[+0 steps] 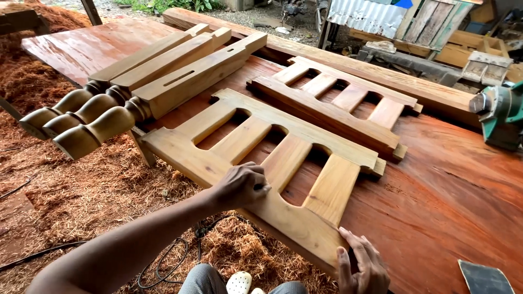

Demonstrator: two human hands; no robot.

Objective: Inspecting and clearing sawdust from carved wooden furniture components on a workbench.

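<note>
A light wooden slatted panel (pixel 256 141) lies flat on a reddish wooden slab (pixel 452 190), its near rail hanging over the slab's edge. My left hand (pixel 242 185) is closed in a fist on the near rail, pressing something small against the wood; what it holds is hidden. At the panel's near right corner my right hand (pixel 362 264) rests flat, fingers spread. A second slatted panel (pixel 340 106) lies just behind the first.
Three turned wooden legs (pixel 136 92) lie side by side at the left on the slab. A green power tool (pixel 501 114) sits at the right edge. A dark sheet (pixel 482 277) lies bottom right. Wood shavings and cables (pixel 163 261) cover the ground.
</note>
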